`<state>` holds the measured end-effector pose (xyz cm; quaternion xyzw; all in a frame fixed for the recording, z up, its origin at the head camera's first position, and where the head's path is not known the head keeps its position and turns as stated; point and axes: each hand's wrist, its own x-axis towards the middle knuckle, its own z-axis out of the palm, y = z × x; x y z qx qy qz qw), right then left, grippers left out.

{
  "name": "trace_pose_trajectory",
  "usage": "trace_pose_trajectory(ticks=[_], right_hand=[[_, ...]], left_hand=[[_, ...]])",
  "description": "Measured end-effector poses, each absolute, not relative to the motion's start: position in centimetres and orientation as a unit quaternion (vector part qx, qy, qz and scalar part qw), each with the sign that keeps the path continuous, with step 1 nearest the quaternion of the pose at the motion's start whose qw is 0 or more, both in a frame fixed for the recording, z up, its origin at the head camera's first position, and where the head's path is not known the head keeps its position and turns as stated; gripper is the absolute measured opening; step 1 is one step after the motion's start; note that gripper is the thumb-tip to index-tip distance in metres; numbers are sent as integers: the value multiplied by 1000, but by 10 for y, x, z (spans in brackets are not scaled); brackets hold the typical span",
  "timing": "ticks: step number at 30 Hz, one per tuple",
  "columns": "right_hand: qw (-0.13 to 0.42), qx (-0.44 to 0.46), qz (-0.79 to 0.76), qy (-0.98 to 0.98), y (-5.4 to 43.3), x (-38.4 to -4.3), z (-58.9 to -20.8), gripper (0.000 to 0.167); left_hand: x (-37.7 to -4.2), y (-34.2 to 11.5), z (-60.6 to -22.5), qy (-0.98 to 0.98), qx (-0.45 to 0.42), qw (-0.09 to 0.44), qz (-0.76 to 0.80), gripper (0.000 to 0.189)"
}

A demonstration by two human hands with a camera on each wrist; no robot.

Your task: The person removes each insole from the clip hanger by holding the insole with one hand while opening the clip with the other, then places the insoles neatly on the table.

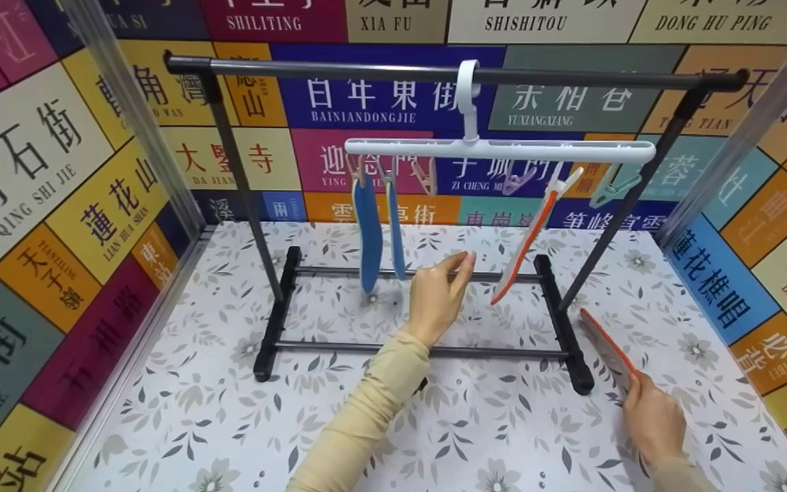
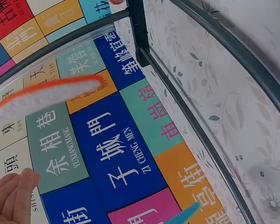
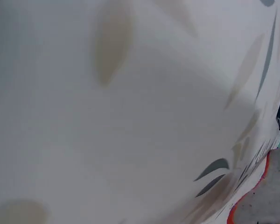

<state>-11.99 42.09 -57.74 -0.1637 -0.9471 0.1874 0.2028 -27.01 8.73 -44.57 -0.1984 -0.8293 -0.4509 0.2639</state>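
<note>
A white clip hanger [image 1: 503, 148] hangs by its hook from a dark metal rack [image 1: 380, 70]. Two blue insoles [image 1: 367, 236] dangle from clips on its left half; the tip of a blue insole [image 2: 184, 215] enters the left wrist view. An orange-edged insole [image 1: 527, 246] hangs from a white clip [image 1: 564, 181] further right. Below the hanger, between these insoles, my left hand [image 1: 436, 297] is raised with bent fingers and nothing visible in it. My right hand [image 1: 654, 417] pinches another orange-edged insole [image 1: 609, 345] low over the table, right of the rack's foot.
Pink [image 1: 427, 176], purple [image 1: 520, 179] and teal clips [image 1: 615, 188] hang from the hanger with nothing in them. The rack's black feet [image 1: 571, 348] and lower bars stand on a floral-patterned table [image 1: 202, 410]. Sign-covered walls [image 1: 45, 164] enclose the back and sides.
</note>
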Motion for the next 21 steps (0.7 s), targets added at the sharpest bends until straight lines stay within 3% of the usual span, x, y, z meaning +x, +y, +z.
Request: trace_pose_trajectory(ticks=[7,21], right_hand=[[138,-142,172,-965,416,-137,-573,35],[77,-123,163,-976,407,-177,-569,35]], left_hand=[[-271,84,-448,-830,-202,260,-450,42],[-268,80,-452,-831,-204,250,-453,42]])
